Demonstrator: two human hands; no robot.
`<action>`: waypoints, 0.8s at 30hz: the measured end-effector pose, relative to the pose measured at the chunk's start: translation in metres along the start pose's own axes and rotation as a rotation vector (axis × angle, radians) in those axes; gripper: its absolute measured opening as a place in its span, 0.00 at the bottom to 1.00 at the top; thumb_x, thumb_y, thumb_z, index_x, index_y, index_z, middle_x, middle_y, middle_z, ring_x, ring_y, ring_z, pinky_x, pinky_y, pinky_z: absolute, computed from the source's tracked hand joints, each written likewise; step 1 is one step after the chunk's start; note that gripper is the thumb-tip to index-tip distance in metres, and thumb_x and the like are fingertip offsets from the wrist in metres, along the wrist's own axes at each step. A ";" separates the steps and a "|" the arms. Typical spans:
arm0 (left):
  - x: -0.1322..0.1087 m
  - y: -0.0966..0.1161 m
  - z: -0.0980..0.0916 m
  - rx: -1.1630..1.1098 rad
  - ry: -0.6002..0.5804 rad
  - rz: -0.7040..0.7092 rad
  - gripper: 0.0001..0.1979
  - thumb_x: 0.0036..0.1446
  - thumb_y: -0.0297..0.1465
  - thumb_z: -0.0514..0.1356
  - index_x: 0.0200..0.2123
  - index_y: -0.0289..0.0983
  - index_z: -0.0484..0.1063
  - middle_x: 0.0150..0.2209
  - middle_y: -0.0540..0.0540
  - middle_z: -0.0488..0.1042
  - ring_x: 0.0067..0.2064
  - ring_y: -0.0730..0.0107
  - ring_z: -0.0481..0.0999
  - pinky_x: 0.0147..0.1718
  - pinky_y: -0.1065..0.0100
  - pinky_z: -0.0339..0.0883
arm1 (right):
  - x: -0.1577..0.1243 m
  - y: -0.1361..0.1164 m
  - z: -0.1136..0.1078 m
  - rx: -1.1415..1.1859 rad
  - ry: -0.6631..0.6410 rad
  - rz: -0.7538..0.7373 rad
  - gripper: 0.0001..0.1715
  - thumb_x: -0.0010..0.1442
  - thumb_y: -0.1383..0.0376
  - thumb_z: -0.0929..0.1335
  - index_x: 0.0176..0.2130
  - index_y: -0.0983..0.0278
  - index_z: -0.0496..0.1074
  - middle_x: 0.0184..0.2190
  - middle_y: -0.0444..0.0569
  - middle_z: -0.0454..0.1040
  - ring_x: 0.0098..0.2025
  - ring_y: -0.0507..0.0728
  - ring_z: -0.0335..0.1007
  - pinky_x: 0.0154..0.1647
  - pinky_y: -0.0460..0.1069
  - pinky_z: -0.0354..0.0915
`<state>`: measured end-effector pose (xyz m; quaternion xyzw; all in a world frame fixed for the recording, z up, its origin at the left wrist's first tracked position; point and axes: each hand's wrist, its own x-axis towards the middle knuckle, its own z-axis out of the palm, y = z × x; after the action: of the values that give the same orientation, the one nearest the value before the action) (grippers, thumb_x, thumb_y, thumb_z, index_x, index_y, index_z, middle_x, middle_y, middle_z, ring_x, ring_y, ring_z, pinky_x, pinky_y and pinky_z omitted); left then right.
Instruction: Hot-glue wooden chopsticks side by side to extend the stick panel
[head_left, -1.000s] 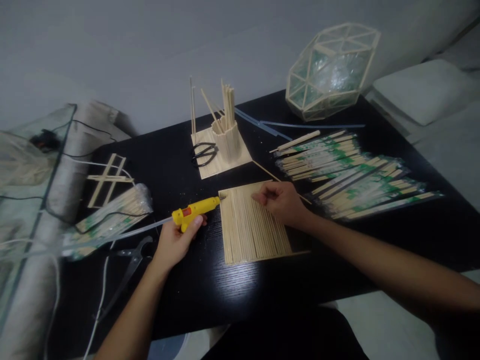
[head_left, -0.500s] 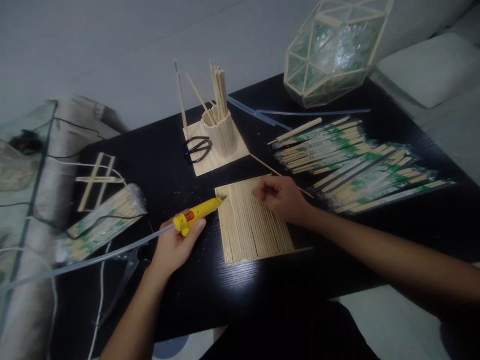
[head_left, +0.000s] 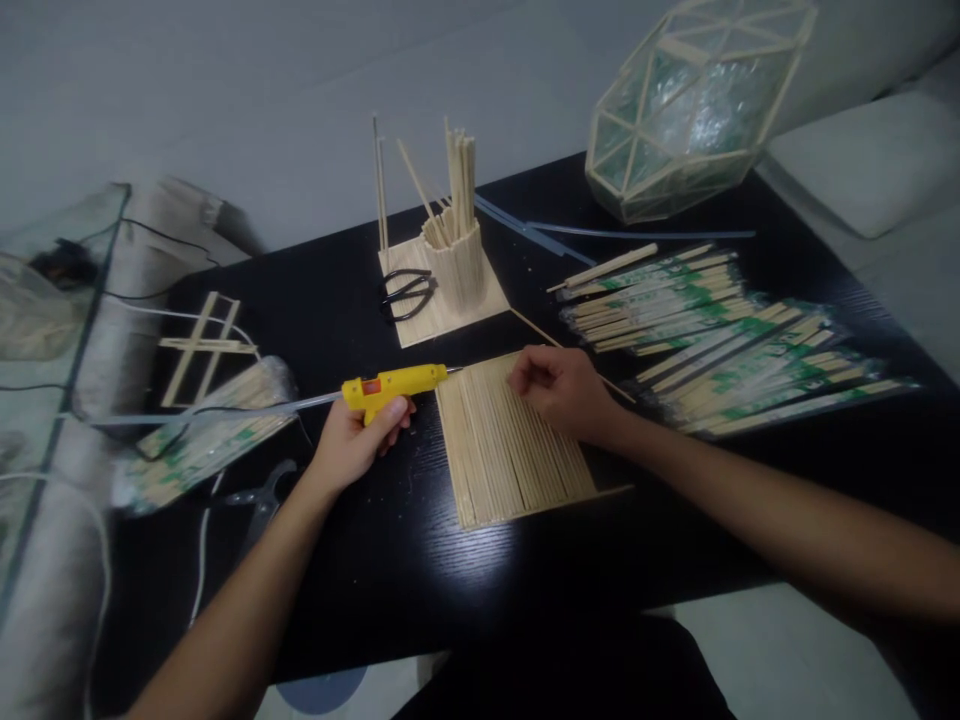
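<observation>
My left hand [head_left: 354, 442] grips a yellow hot glue gun [head_left: 391, 387] with a clear glue stick trailing out of its back. Its nozzle points right, just at the top left corner of a flat mat of bamboo sticks [head_left: 510, 445] lying on the black table [head_left: 390, 560]. My right hand [head_left: 564, 390] rests on the mat's upper right part, fingers curled and pressed down on the sticks. A single loose stick [head_left: 619, 390] pokes out from behind that hand.
Behind the mat a stick cup full of sticks [head_left: 456, 260] stands on a square stick base with black scissors [head_left: 405, 290]. Wrapped chopstick packs [head_left: 712, 330] spread to the right. A geometric stick lantern [head_left: 694, 105] sits far right. More packs, a stick frame [head_left: 199, 345] and pliers [head_left: 259, 495] lie left.
The glue gun has swung from tilted to level and its nozzle sits higher, at the mat's top corner. My right hand has stayed on the mat. The camera view shifted slightly.
</observation>
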<state>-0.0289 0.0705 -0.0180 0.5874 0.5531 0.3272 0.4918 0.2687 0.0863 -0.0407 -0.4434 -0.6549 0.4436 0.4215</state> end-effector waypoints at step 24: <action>-0.013 -0.003 -0.015 0.199 -0.089 -0.051 0.30 0.62 0.58 0.63 0.30 0.35 0.79 0.21 0.49 0.72 0.19 0.73 0.67 0.16 0.74 0.59 | 0.003 0.002 0.005 -0.068 -0.064 -0.079 0.09 0.55 0.74 0.66 0.27 0.61 0.69 0.19 0.36 0.61 0.23 0.50 0.56 0.28 0.46 0.54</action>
<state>-0.0460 0.0605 -0.0138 0.6331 0.5753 0.2316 0.4632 0.2640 0.0886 -0.0433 -0.4171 -0.6998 0.4179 0.4022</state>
